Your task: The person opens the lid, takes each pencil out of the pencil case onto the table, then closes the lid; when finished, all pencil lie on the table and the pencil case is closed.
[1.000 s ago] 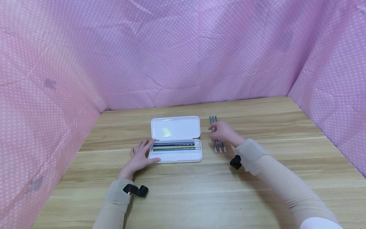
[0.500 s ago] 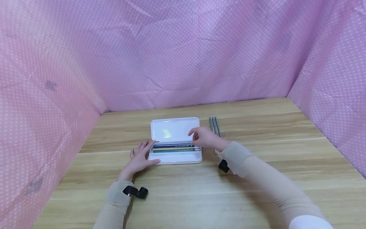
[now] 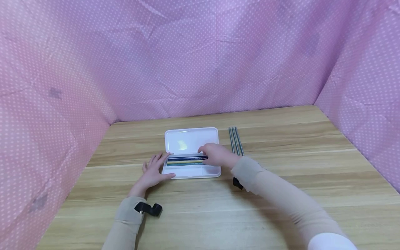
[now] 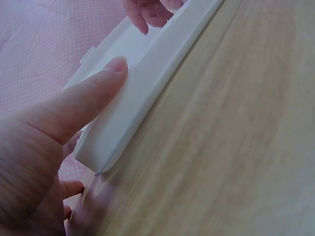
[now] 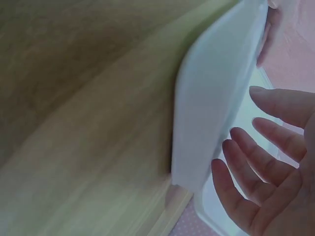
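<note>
A white pencil case (image 3: pixel 187 171) lies with its lid folded back on the wooden table. Several pencils (image 3: pixel 185 160) in dark blue, yellow and green line its back part. My left hand (image 3: pixel 151 173) rests at the case's left end, index finger by the hinge corner; in the left wrist view its thumb (image 4: pixel 93 96) stretches across the rim. Over the right end of the pencils is my right hand (image 3: pixel 217 155), hiding their eraser ends. The right wrist view shows its fingers (image 5: pixel 246 152) loosely bent at the rim, thumb apart, nothing visible between them.
Three green pencils (image 3: pixel 235 140) lie side by side on the table (image 3: pixel 281 139), right of the case, partly behind the right wrist. Pink dotted cloth (image 3: pixel 200 69) hangs behind the table and along both sides.
My right hand has moved left from the three pencils on the table to the pencils inside the case. Those three remain on the table; the left hand has stayed put.
</note>
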A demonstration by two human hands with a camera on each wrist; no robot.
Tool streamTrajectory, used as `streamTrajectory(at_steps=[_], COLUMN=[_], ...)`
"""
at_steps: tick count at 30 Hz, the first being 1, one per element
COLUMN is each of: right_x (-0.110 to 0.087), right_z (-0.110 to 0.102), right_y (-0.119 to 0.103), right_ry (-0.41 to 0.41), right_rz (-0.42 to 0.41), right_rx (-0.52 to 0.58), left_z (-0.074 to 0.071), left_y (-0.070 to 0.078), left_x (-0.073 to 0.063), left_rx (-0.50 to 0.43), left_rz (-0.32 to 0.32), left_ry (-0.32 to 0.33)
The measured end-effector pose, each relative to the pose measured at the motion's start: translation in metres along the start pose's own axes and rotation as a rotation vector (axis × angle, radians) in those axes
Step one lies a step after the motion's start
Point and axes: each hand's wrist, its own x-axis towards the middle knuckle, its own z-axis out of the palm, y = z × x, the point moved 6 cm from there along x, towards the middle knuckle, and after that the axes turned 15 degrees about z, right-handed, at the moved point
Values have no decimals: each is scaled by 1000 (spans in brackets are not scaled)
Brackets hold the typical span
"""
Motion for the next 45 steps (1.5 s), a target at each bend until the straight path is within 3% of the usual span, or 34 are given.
streamTrajectory(at_steps=[12,28,33,45], right_x=[5,15,14,13], right_z=[8,11,8,9], right_y=[-3,3,2,-1], right_ry=[11,-41,-51,-104], right_rz=[-24,-106,-137,-122], right_rx=[-25,87,74,69], left_z=[1,1,0,1], left_y=[-2,-4,-3,-4], left_x=[0,1,2,1], left_rx=[-2,-1,0,-2], left_rz=[-4,0,5,6], left_ry=[1,2,2,6])
